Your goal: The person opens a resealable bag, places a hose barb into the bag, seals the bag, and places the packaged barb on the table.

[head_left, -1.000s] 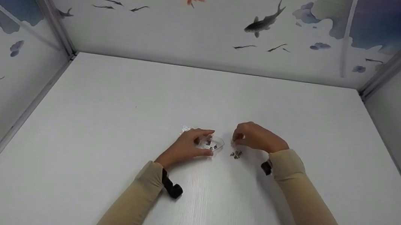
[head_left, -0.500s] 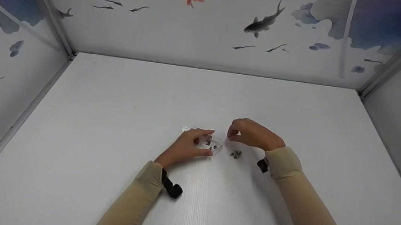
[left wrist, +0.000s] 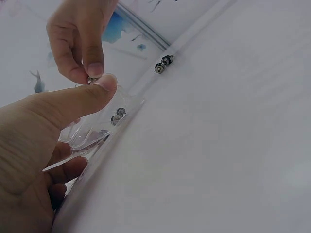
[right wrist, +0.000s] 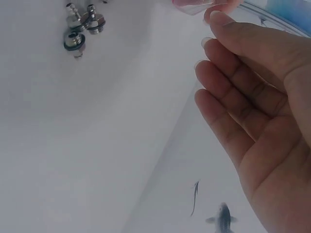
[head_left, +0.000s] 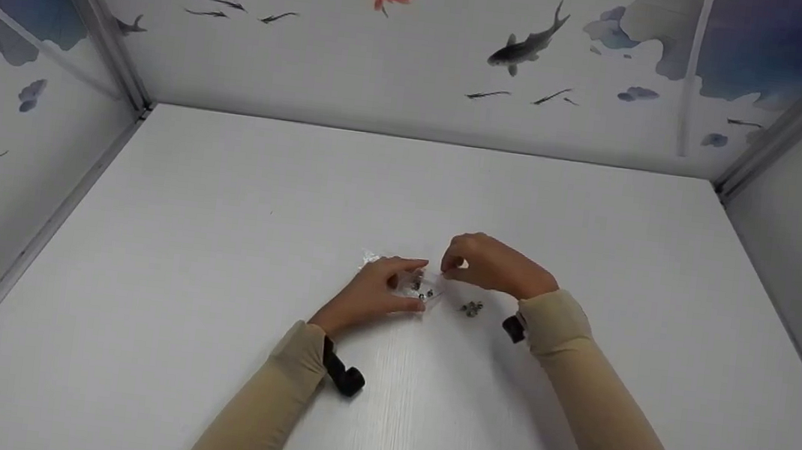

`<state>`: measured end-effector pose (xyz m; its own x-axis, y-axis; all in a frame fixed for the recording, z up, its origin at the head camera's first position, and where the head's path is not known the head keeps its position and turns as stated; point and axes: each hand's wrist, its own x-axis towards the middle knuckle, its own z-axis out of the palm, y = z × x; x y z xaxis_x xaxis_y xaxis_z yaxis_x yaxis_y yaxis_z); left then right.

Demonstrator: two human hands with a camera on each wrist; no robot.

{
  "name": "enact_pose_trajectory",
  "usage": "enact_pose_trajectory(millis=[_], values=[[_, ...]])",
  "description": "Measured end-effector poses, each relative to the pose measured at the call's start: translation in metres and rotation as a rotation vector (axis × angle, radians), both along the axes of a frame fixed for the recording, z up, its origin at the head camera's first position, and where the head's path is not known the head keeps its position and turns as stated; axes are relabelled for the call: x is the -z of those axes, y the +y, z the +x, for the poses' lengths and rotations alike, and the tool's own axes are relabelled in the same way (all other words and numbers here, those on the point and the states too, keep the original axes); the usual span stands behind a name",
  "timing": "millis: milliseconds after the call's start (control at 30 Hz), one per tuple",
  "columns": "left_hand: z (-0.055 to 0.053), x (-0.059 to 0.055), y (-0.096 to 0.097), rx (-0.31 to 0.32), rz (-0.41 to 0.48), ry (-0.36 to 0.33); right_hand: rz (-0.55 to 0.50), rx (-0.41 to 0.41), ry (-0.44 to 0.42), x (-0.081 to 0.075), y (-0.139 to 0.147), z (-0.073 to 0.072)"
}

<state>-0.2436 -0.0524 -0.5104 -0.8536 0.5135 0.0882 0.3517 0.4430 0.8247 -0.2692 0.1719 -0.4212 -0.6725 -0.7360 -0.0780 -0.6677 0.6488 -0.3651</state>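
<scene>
My left hand [head_left: 375, 288] grips a clear plastic container [left wrist: 86, 132] between the thumb and the other fingers. Several small metal fittings [left wrist: 118, 115] lie inside it. Above the container's open side is my right hand [head_left: 494, 266], its thumb and fingertips pinching a small metal fitting [left wrist: 91, 80]. In the left wrist view the pinched piece shows right by the left thumb tip; in the right wrist view it is hidden. A small pile of barbed hose fittings [right wrist: 77, 24] rests on the table, just right of the container in the head view.
The white table [head_left: 225, 175] is enclosed by a printed back wall [head_left: 418, 76] and side walls with fish and leaf patterns. Crinkled clear plastic [head_left: 370, 257] shows behind the left hand. Black wrist cameras [head_left: 345, 381] are strapped at both sleeves.
My right hand has moved left from above the loose pile to the container's edge. The left hand and the container have stayed nearly still.
</scene>
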Motion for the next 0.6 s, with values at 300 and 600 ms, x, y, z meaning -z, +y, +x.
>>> enact_pose_trajectory(millis=[300, 600], values=[[0.0, 0.001, 0.0, -0.008, 0.003, -0.005, -0.013, -0.024, -0.004, -0.001, -0.008, 0.001], [0.002, -0.001, 0.0, -0.005, 0.018, 0.001, 0.014, -0.007, 0.005, -0.001, -0.012, 0.002]])
